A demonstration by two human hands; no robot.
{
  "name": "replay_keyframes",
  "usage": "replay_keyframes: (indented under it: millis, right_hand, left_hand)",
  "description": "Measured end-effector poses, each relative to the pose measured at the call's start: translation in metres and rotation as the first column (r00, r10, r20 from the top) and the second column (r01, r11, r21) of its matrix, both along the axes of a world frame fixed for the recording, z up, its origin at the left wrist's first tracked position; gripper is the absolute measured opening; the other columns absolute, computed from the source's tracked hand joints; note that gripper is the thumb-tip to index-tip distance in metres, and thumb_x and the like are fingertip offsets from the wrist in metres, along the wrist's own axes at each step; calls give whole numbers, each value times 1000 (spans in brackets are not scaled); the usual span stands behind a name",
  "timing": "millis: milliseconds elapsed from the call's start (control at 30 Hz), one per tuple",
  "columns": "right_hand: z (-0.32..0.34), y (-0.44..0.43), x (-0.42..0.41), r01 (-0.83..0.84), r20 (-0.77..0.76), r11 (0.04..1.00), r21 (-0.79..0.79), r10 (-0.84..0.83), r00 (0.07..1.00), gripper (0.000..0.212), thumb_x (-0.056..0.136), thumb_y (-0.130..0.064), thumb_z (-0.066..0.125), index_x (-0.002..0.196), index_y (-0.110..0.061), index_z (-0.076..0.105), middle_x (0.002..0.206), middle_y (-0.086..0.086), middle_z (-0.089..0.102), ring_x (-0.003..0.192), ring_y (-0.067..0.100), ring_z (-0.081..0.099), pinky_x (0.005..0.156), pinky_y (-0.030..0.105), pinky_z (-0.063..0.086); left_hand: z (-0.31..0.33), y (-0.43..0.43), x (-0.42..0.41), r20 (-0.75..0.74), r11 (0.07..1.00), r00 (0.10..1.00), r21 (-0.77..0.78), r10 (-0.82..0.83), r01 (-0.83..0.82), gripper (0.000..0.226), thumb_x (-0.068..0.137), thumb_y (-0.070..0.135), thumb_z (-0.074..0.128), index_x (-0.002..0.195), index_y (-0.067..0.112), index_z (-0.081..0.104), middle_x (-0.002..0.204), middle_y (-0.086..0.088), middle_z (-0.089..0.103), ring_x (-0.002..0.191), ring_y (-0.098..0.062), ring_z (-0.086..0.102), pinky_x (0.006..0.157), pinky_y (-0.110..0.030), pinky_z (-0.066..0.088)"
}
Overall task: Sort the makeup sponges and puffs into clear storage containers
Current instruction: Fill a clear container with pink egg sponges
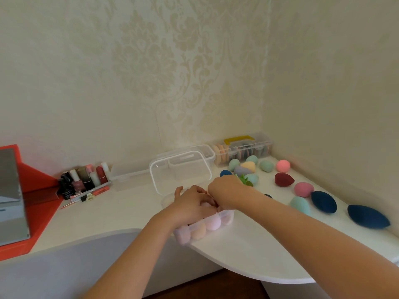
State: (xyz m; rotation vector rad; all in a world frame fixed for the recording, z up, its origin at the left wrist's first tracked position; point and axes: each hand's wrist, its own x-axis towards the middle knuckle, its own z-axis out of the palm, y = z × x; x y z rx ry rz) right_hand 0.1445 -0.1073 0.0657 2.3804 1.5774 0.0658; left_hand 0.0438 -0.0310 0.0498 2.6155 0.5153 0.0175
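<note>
Left hand (192, 203) is curled over a pink sponge (205, 205); right hand (226, 190) is bunched beside it, its grip not discernible. On the white bench (248, 244), the clear container (229, 216) beneath them is packed with pastel sponges (212, 222), loose sponges (323, 201) scattered to its right.

Soft, diffuse, slightly warm light, medium bright. Source direction can't be read. No hard shadows, only a faint soft one on the worktop (248, 251) under the forearms, just in front of the clear container (227, 215). No blown glare, just a dull sheen on the container's plastic. Whole frame soft, low detail. Left hand (192, 203) and right hand (226, 190) over the container are slightly smeared. Wide-angle stretch: navy sponge (367, 216) far right of the container looks elongated, and the worktop edge bows. Wall (172, 72) behind the container is mushy.
</note>
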Motion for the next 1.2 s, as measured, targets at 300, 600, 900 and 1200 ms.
replay_keyframes:
  millis: [300,600,900,1200]
  right_hand:
    - [9,-13,4,49,-214,999,-7,-49,976,19,88,-24,57,76,-10,60,67,3,52,64,17,46,49,21,28]
    - [0,-61,4,194,-459,890,413,19,888,50,71,-55,72,109,-25,57,94,-12,40,86,9,48,61,19,34]
    - [-22,-66,-4,301,-516,833,464,-22,856,63,65,-46,79,116,-30,45,106,-8,52,88,11,53,76,28,50]
    - [-26,-65,-11,388,-631,768,509,27,775,120,64,-32,85,150,-30,1,137,-5,42,87,8,56,75,17,45]
  left_hand:
    - [3,0,-2,39,1000,999,-5,-28,28,27,91,38,50,103,26,70,111,9,49,102,-3,31,111,-30,0]
    - [-4,13,-6,335,991,942,-134,26,21,6,76,36,72,78,33,68,108,16,56,105,-4,53,87,-20,41]
    - [4,74,-17,265,538,554,-734,789,-415,65,88,37,58,141,7,36,137,-13,45,119,-30,48,90,-34,37]
    - [0,85,-27,151,93,603,-988,783,126,45,96,51,37,98,12,60,103,-13,61,90,-26,61,93,-42,40]
